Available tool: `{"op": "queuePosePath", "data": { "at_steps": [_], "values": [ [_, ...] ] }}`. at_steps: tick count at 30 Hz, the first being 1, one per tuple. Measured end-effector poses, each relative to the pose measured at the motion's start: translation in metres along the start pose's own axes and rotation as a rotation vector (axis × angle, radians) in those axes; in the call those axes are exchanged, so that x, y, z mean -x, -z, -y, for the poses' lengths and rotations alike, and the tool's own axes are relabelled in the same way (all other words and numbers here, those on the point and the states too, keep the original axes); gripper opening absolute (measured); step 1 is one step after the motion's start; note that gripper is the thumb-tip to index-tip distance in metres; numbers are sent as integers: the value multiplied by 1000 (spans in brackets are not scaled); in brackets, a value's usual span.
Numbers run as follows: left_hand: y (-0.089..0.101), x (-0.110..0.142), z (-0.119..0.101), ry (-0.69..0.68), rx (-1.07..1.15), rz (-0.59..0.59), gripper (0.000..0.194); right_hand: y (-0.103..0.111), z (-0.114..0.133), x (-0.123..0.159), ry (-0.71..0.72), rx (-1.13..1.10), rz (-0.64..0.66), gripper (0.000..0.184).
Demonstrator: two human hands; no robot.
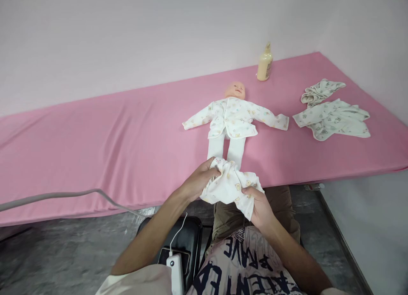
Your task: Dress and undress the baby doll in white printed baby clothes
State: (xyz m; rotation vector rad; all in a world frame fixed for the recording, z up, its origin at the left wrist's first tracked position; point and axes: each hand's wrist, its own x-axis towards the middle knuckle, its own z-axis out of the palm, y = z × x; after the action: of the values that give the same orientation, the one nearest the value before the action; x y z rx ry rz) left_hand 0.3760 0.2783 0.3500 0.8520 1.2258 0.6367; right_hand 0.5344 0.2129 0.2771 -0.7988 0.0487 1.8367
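A baby doll [236, 90] lies on its back on the pink-covered table, head toward the wall. It wears a white printed jacket [234, 116] with both sleeves spread, and its lower legs are partly hidden. In front of its feet, a pair of white printed baby pants [229, 186] hangs bunched between my hands at the table's front edge. My left hand [202, 180] pinches the cloth at its upper left. My right hand [259, 203] grips the lower right side with the thumb on top.
A pump bottle [265, 65] stands by the wall. Crumpled baby clothes [338, 118] lie on the right of the pink sheet [79, 150]. A grey cable [63, 195] crosses the left front edge. Beside me, a black stool [191, 231] holds a white power bank [175, 271].
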Motion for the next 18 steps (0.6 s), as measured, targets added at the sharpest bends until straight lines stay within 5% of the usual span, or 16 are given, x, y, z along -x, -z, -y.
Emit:
{"op": "queuePosePath", "data": {
  "at_steps": [9,14,18],
  "values": [
    [0,3,5,-74,-200,172,33,-8,2,0,-101,11,107,39],
    [-2,10,5,-189,-359,-19,37,-11,2,2,-55,49,138,49],
    [-4,17,6,-207,-395,1,39,-11,-2,2,0,49,158,56]
  ]
}}
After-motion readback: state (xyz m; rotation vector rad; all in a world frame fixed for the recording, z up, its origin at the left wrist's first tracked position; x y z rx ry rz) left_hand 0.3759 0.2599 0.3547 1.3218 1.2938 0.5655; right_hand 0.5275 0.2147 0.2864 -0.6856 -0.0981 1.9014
